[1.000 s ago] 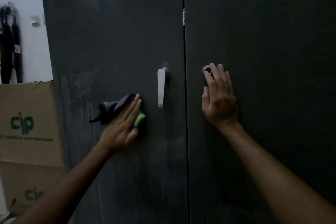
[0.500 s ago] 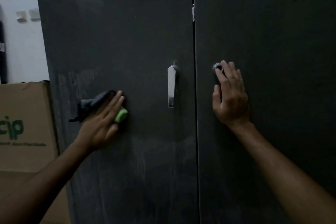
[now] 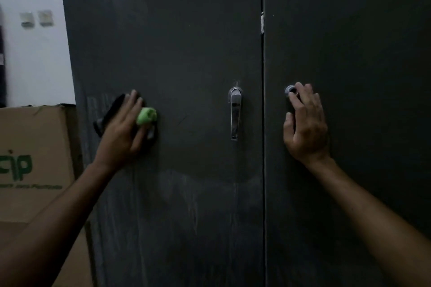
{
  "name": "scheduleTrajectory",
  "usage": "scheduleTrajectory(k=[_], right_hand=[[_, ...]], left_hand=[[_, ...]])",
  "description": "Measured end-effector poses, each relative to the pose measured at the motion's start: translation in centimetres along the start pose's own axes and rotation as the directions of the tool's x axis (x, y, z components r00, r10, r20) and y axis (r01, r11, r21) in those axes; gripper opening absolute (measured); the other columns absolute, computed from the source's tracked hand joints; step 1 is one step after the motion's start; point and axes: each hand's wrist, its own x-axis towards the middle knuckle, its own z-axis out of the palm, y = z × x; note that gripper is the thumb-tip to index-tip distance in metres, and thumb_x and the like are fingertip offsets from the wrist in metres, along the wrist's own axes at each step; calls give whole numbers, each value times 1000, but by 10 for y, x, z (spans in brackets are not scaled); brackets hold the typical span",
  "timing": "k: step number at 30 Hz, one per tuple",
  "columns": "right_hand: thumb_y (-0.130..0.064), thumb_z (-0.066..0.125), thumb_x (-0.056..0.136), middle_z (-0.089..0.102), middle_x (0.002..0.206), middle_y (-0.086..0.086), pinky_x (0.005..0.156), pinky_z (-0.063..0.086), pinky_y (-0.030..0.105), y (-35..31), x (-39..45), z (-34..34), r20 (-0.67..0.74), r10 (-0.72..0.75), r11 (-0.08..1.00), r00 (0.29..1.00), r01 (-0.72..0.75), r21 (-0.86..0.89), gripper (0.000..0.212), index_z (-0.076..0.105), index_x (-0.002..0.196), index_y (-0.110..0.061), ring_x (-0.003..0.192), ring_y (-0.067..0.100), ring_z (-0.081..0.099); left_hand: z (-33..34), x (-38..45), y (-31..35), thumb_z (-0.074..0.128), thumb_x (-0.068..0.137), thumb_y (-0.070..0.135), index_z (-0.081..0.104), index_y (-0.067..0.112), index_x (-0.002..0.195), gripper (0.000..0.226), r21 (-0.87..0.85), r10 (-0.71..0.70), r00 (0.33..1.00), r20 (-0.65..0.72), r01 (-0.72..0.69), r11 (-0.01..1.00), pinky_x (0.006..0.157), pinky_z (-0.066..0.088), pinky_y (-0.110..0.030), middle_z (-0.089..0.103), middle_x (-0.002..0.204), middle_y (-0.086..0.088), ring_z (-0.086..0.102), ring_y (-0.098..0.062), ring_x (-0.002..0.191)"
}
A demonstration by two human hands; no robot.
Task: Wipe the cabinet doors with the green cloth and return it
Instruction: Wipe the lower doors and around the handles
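My left hand (image 3: 122,133) presses the green cloth (image 3: 146,116) flat-fingered against the left cabinet door (image 3: 177,53), left of the handle (image 3: 234,114); my right hand (image 3: 305,126) rests open-palmed on the right door (image 3: 361,53), fingertips at the lock (image 3: 290,89).

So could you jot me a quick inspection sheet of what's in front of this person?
Surface: dark left cabinet door, streaky lower down; right cabinet door closed.
Job's things: green cloth pressed on the left door.
Clutter: cardboard box at left.
Hands: left hand presses the cloth; right hand flat beside the round lock.
Cables: nothing seen.
Surroundings: metal handle, white wall.
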Motion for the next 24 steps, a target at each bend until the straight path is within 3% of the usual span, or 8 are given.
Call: scheduleTrajectory(k=[5, 8, 11, 13, 16, 18, 21, 24], right_hand=[[-16, 45, 101, 30, 164, 15, 129, 15, 47, 1, 0, -1, 17, 3, 1000, 1000, -3, -21, 51, 40, 151, -5, 157, 28, 17], [-14, 46, 100, 32, 163, 17, 128, 17, 49, -1, 1, -2, 8, 0, 1000, 1000, 1, -26, 51, 42, 150, -4, 157, 30, 19], [-12, 47, 100, 32, 163, 18, 127, 18, 51, -3, 2, -3, 11, 0, 1000, 1000, 0, -25, 51, 43, 149, -2, 156, 32, 20], [-11, 47, 99, 33, 162, 19, 127, 19, 51, -4, 2, -2, 8, 1, 1000, 1000, -1, -30, 51, 43, 149, -2, 156, 33, 21], [-12, 47, 99, 33, 162, 18, 128, 18, 50, -3, 1, -2, 11, 4, 999, 1000, -3, -35, 50, 43, 148, -2, 156, 33, 21], [-13, 47, 99, 32, 163, 17, 128, 17, 49, -2, 1, -3, 18, 6, 1000, 1000, -5, -28, 51, 42, 149, -3, 156, 32, 20], [-13, 47, 99, 31, 163, 17, 128, 16, 49, -3, 2, -3, 28, 13, 1000, 1000, -12, -18, 51, 41, 149, -4, 157, 31, 19], [-14, 46, 99, 31, 164, 16, 128, 17, 50, -3, 1, -3, 34, 25, 1000, 999, -25, -12, 52, 41, 150, -5, 157, 30, 18]], left_hand=[[12, 33, 11, 43, 109, 46, 41, 11, 161, 62, 74, -269, 933, -238, 293, 953, 126, 19, -49, 32, 170, -8, 19, -33, 161], [16, -9, 15, 46, 106, 43, 32, 12, 164, 67, 143, -63, 997, -35, 67, 988, 125, 24, -61, 24, 174, -5, 16, -30, 162], [-7, -32, -20, 41, 107, 47, 32, 2, 162, 72, 232, 116, 989, 90, -134, 964, 120, 34, -64, 26, 172, -15, 24, -36, 160], [-19, -14, -38, 37, 106, 49, 31, -3, 161, 76, 226, -90, 996, -9, 89, 970, 125, 28, -61, 25, 171, -21, 23, -41, 158], [-15, 30, -22, 40, 104, 44, 27, 0, 163, 75, 138, -408, 894, -186, 435, 890, 125, 21, -55, 21, 172, -22, 18, -43, 159], [0, 27, 1, 44, 103, 41, 28, 2, 163, 74, 120, -331, 932, -145, 349, 930, 126, 22, -53, 22, 172, -20, 17, -41, 160], [12, -35, 11, 45, 105, 46, 32, 2, 162, 74, 193, -10, 997, 71, -4, 981, 127, 27, -50, 24, 172, -14, 19, -35, 161], [-5, -61, -13, 44, 103, 49, 33, -3, 161, 78, 216, -55, 995, 79, 37, 976, 126, 28, -51, 25, 171, -19, 21, -39, 159]])
